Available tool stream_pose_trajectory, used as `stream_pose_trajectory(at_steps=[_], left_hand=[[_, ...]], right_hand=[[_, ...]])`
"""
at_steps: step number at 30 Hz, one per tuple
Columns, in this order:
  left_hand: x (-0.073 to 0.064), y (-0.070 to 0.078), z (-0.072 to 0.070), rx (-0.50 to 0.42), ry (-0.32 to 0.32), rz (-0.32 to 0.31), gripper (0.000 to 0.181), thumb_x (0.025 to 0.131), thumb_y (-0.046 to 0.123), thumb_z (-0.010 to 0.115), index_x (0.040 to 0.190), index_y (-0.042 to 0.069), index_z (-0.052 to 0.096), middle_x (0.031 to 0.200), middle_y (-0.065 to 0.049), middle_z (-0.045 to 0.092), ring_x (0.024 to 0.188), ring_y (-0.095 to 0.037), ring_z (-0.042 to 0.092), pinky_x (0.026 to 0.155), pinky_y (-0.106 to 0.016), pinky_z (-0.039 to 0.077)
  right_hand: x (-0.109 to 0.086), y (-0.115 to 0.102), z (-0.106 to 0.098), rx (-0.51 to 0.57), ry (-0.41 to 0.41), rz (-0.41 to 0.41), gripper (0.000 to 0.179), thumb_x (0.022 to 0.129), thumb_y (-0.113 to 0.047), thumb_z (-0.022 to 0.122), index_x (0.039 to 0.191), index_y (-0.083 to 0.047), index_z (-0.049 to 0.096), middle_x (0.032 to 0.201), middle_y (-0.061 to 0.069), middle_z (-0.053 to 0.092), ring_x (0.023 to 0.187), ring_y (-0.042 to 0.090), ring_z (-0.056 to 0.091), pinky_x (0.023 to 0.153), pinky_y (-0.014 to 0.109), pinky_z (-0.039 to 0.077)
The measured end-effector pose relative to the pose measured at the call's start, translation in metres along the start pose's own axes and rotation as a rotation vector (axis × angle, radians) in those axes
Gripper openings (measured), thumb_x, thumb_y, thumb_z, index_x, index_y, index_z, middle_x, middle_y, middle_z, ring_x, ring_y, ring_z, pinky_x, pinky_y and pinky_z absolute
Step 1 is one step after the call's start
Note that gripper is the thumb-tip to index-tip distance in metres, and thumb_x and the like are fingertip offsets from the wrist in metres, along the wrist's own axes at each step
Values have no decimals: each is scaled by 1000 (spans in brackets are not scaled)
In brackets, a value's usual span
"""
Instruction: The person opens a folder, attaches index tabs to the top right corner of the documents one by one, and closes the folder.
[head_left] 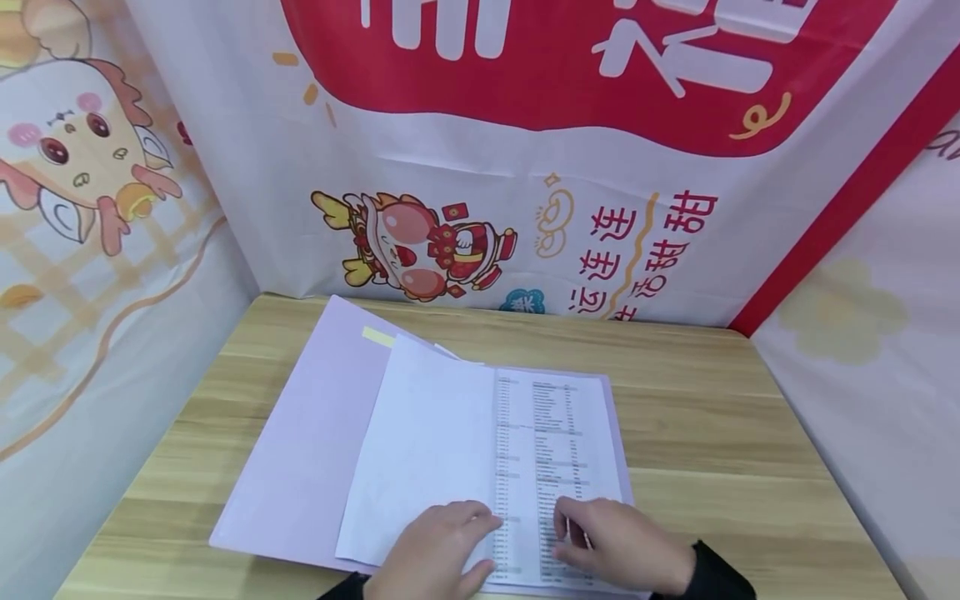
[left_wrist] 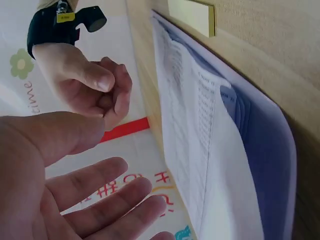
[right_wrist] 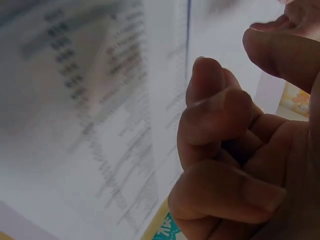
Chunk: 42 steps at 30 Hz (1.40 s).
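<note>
A lavender folder (head_left: 300, 450) lies spread on the wooden table, a small yellow label on its left cover. Inside it, a blank white page (head_left: 427, 442) faces a page printed with a list (head_left: 558, 442). Over the lower part near the fold is my left hand (head_left: 438, 546), its fingers extended and apart in the left wrist view, holding nothing. My right hand (head_left: 618, 537) is over the lower right of the printed page. Its fingers (right_wrist: 215, 120) are curled toward the palm with nothing visible in them, the thumb standing apart. Whether it touches the paper I cannot tell.
Beyond the table's far edge hangs a red and white printed cloth (head_left: 465, 150), with more patterned cloth at both sides. In the left wrist view a flat pale yellow block (left_wrist: 192, 17) lies on the wood beside the folder.
</note>
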<state>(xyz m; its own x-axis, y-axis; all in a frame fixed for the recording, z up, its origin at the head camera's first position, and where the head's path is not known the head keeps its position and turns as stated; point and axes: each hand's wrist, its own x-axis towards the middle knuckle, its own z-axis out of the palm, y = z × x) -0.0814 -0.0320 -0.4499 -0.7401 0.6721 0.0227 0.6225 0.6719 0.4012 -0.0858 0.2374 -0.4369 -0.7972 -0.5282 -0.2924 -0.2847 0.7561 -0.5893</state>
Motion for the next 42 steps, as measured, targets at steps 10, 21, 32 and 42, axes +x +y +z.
stream_pose_trajectory(at_steps=[10, 21, 32, 42], left_hand=[[19, 2, 30, 84, -200, 0, 60, 87, 48, 76, 142, 28, 60, 149, 3, 55, 140, -23, 47, 109, -49, 44], [18, -3, 44, 111, -232, 5, 54, 87, 44, 76, 138, 31, 63, 152, 1, 52, 143, -26, 43, 110, -50, 42], [18, -5, 48, 115, -200, 12, 55, 84, 41, 81, 136, 32, 65, 149, 1, 54, 141, -27, 46, 106, -49, 46], [18, -6, 49, 102, -215, -3, 56, 83, 42, 80, 136, 33, 65, 150, 1, 53, 142, -27, 43, 108, -49, 45]], right_hand=[[-24, 7, 37, -10, 18, 39, 24, 87, -34, 79, 90, -24, 57, 63, -18, 45, 55, -2, 45, 50, 20, 38], [-23, 21, 73, -69, 33, 133, 23, 86, -37, 77, 80, -26, 58, 58, -18, 46, 52, -1, 44, 50, 21, 37], [-21, 24, 83, -46, 41, 135, 26, 87, -46, 75, 78, -26, 60, 58, -18, 47, 51, -1, 45, 51, 20, 39], [-21, 23, 83, -2, 16, 132, 26, 89, -45, 74, 76, -24, 64, 59, -19, 51, 54, -3, 48, 53, 20, 43]])
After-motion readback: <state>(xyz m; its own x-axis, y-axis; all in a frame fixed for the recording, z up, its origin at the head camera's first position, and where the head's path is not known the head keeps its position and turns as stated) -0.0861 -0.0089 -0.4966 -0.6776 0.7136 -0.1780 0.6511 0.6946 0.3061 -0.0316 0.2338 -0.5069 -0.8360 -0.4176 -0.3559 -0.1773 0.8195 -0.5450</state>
